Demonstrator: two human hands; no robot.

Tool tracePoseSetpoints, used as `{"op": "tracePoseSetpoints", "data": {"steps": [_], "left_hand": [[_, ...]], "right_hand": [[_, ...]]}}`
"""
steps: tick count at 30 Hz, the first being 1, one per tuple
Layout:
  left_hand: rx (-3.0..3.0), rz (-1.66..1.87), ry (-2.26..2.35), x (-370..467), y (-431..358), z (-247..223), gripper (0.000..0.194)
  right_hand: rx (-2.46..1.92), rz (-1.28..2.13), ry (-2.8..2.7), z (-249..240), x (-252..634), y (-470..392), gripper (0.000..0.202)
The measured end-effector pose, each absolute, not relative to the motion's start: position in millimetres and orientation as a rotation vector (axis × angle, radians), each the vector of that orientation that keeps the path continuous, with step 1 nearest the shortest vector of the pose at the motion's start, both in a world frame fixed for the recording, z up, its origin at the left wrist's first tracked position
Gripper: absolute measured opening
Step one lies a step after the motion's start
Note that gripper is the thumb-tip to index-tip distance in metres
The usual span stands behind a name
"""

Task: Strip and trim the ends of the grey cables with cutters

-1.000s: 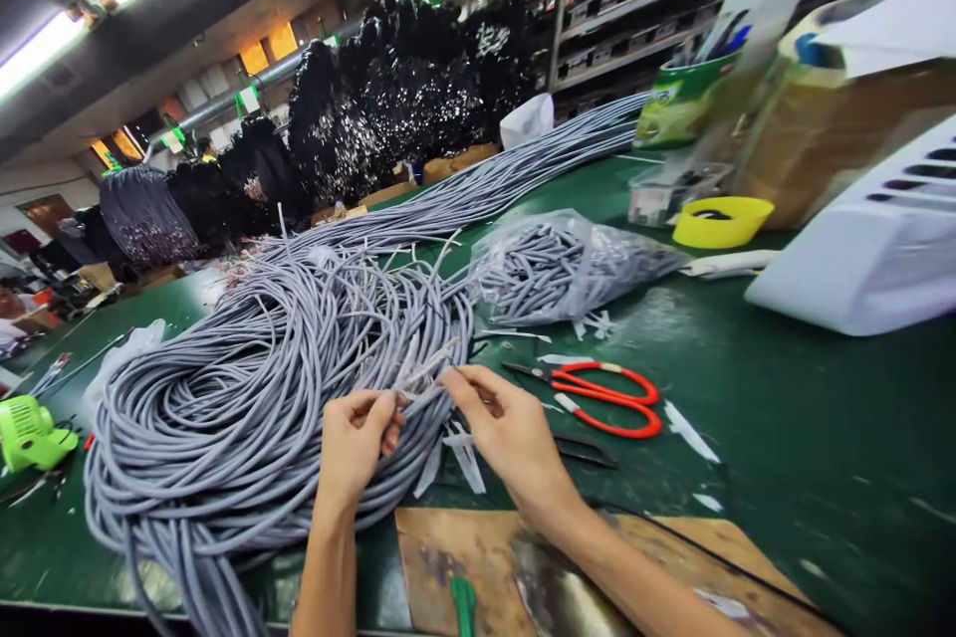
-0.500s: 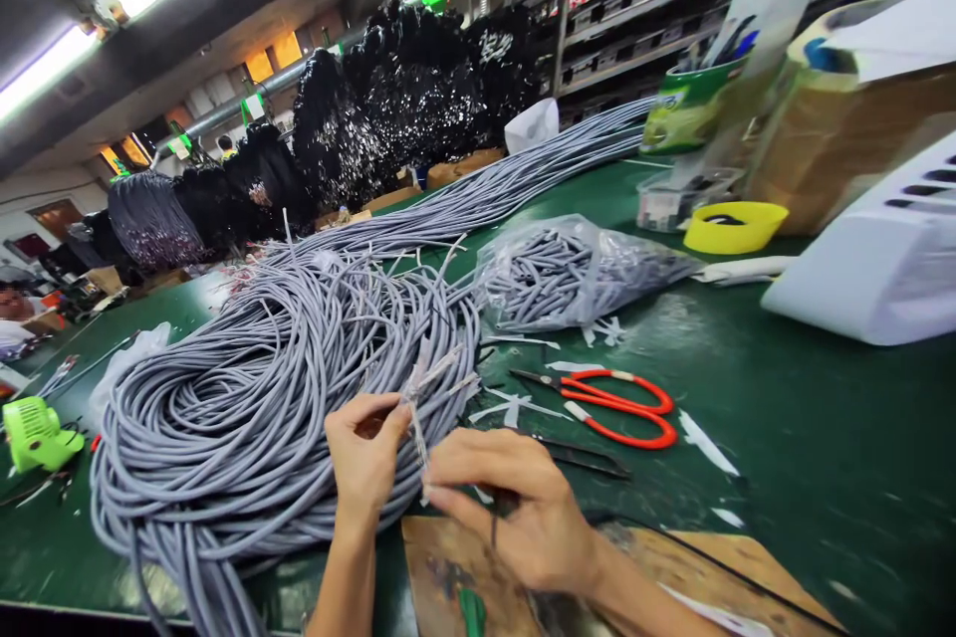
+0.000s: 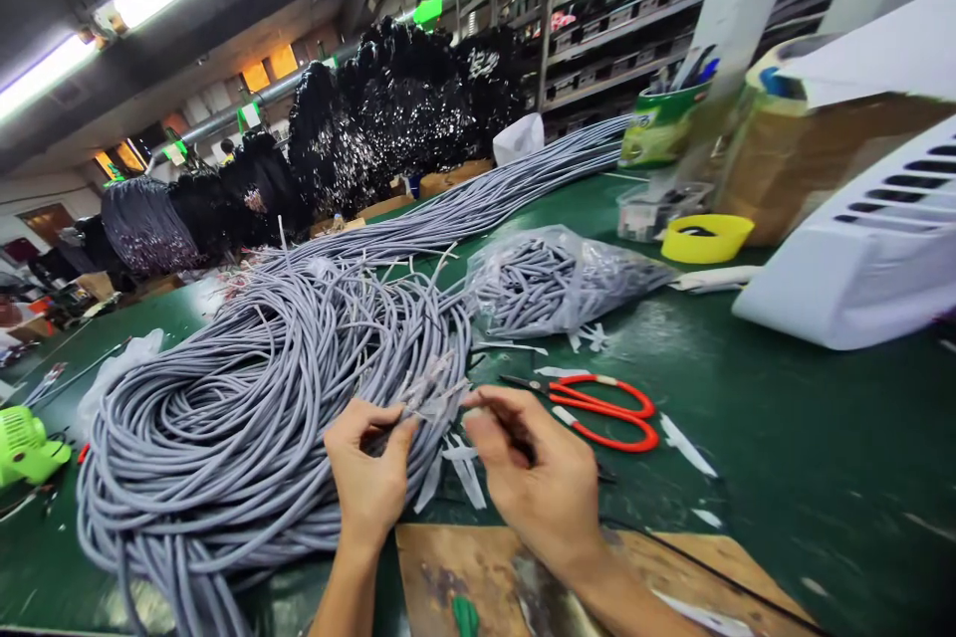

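Note:
My left hand (image 3: 369, 473) is closed in a pinch on the stripped end of a grey cable, where whitish strands or wrapping (image 3: 433, 393) fan out above the fingertips. Just to the right, my right hand (image 3: 538, 478) is closed, thumb against fingers, close to the tips of those strands. What lies between its fingers is too small to make out. Behind and left of both hands spreads a big coil of grey cables (image 3: 186, 448). Scissors with red handles (image 3: 649, 408) lie beyond my right hand, and white scraps (image 3: 467, 478) lie below the strands.
A clear bag of short grey pieces (image 3: 538, 279) rests behind the scissors. Under my forearms is a stained wooden board (image 3: 448, 557). A yellow tape roll (image 3: 706, 239), a green can (image 3: 661, 124) and a white casing (image 3: 843, 289) stand right; a lime-green device (image 3: 30, 443) sits left.
My right hand has risen from below the strands to beside their tips. The strands now spread apart more, and my left hand keeps its pinch. The view has shifted slightly.

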State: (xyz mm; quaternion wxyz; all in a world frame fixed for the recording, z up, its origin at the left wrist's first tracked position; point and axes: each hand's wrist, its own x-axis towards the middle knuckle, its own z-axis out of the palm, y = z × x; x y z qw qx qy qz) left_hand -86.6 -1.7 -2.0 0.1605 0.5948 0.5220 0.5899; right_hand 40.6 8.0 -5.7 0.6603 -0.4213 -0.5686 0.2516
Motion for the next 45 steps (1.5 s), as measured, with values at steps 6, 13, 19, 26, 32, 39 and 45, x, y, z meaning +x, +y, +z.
{"op": "tracePoseSetpoints", "data": {"steps": [6,13,19,26,32,39,45], "left_hand": [[1.716,1.544,1.506,-86,-4,3,0.007],[1.46,1.48,1.496,-87,-4,4,0.004],[1.142,1.673,1.362,-89,-1,8,0.019],[1.249,1.807,1.428,-90,0,2,0.015],[1.477,1.642,1.649,-86,-2,-1,0.012],[1.618,1.573,1.735,-83,-5,2,0.011],[1.667,1.546,1.728,-82,-6,1,0.009]], "right_hand": [[-0.983,1.079,-1.39,-9,34,19,0.039],[-0.961,1.135,-1.37,-19,36,26,0.027],[-1.007,1.06,-1.577,-32,34,35,0.035],[-1.253,0.553,-1.222,-19,44,28,0.029],[-0.851,0.329,-1.621,-7,34,6,0.031],[-0.912,0.315,-1.705,-13,32,6,0.038],[-0.995,0.386,-1.709,-11,33,7,0.04]]}}
